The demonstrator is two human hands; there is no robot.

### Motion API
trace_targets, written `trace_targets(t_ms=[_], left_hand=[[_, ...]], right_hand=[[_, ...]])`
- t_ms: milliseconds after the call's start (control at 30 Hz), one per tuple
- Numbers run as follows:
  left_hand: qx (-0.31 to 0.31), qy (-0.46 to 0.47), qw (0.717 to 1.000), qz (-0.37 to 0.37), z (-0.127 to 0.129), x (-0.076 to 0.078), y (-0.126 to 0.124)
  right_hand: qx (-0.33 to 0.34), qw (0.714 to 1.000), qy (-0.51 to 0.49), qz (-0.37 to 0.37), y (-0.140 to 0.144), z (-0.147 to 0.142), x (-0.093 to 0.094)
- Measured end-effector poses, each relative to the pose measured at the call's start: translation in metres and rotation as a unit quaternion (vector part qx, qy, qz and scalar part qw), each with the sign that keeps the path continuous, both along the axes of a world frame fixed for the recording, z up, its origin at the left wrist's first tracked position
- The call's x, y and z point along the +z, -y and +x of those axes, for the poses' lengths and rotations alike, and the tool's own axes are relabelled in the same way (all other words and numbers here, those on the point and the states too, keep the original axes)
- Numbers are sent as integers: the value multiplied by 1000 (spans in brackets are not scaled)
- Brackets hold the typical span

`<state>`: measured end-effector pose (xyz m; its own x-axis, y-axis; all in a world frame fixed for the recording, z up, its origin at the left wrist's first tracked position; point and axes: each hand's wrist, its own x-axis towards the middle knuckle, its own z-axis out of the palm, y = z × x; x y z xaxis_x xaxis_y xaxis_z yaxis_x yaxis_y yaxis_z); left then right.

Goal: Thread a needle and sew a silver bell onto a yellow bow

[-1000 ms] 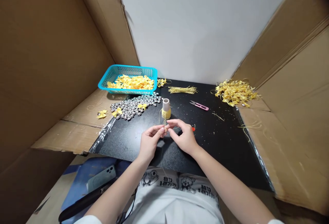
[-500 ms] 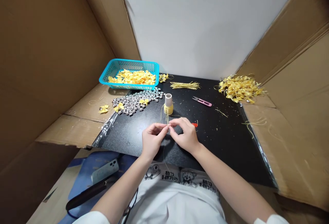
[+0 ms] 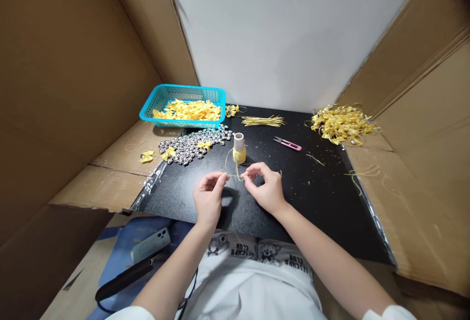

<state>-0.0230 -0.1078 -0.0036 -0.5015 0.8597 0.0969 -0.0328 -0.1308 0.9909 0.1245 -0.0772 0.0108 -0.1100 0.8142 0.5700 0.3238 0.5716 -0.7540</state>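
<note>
My left hand [image 3: 209, 195] pinches a thin yellow cord [image 3: 234, 175] between thumb and forefinger. My right hand [image 3: 265, 188] pinches the same cord a short way to the right, so a length runs between the fingertips. Just beyond my hands stands a thread spool [image 3: 239, 142] with a pale cone top and yellow thread round its lower part. Loops of cord hang between the spool and my fingers. A loose strand trails down over the table's front edge. Whether the cord is knotted is too small to tell.
A blue basket [image 3: 146, 114] holds yellow bows. Silver beads [image 3: 187, 146] are spread before it. Cut cords [image 3: 263, 121], pink thread snips [image 3: 288, 143] and a heap of bows with cords [image 3: 341, 124] lie farther back. Cardboard walls [image 3: 414, 80] flank the black table [image 3: 312, 217].
My hands have moved apart, the left one going left, and the cord now stretches between them. A red object beside my right hand no longer shows.
</note>
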Motion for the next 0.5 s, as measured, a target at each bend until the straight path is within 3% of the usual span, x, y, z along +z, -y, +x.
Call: trace_targets(t_ms=[100,167,233,333,400,500], left_hand=[[87,-85,990,66,-3,1,2],[145,-216,954,149,-6,5,5],[105,-385,892,214,-9,12,8],[-54,-536,818,200,-12,21,7],[-90,-557,807,171,-14,24,4],[-82,-569,802,160,-15,23,-1]], right_hand=[[3,1000,11,6,1,0,1],[8,1000,24,16,1,0,2],[13,999,38,36,2,0,3],[16,995,54,76,2,1,3],[18,994,59,95,1,1,3],[19,993,58,102,0,1,1]])
